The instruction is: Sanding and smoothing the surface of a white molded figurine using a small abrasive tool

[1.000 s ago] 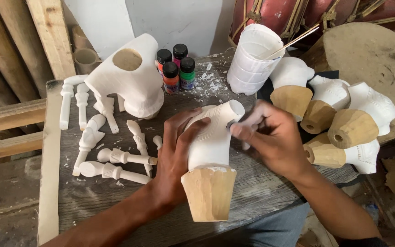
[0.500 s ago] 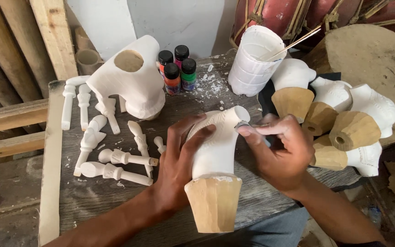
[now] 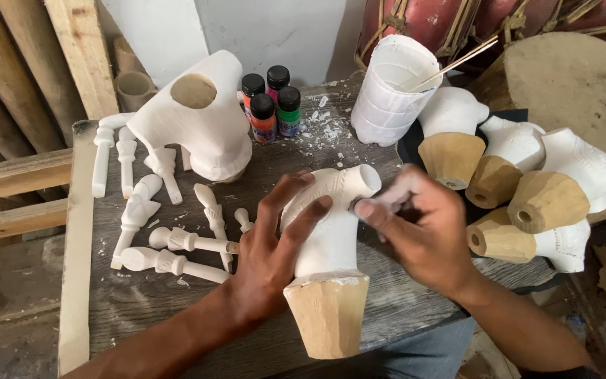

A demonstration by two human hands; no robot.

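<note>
The work in hand is surface finishing on a white-coated wooden figure (image 3: 331,231), a carved piece with a bare tan wooden base, which lies tilted near the front edge of the grey plank surface (image 3: 106,309), its base pointing towards the person. The left hand (image 3: 275,245) lies over the figure's left flank, fingers spread wide and wrapped onto the white body, steadying it. The right hand (image 3: 422,231) is at the figure's upper right, near its round open end, fingers pinched narrow on something small; what it holds is blurred, so I cannot tell whether it is an abrasive scrap, a cloth or a tool. It reads as a rubbing or smoothing pass over the white coat.

To the right of the figure a cluster of similar white pieces with tan bases (image 3: 520,182) lies on its side. Behind the figure stands a white-crusted container (image 3: 387,91) with a thin stick in it. Behind and to the left of the figure are small paint bottles (image 3: 271,105) with black caps, and further left a large white hollow form (image 3: 198,119). To the left of the figure lie small white turned spindles (image 3: 170,238).

As a judgement, the next move calls for a firm hold from the left hand while the right works round the curved neck with light pressure, so the coat is not scraped through.
</note>
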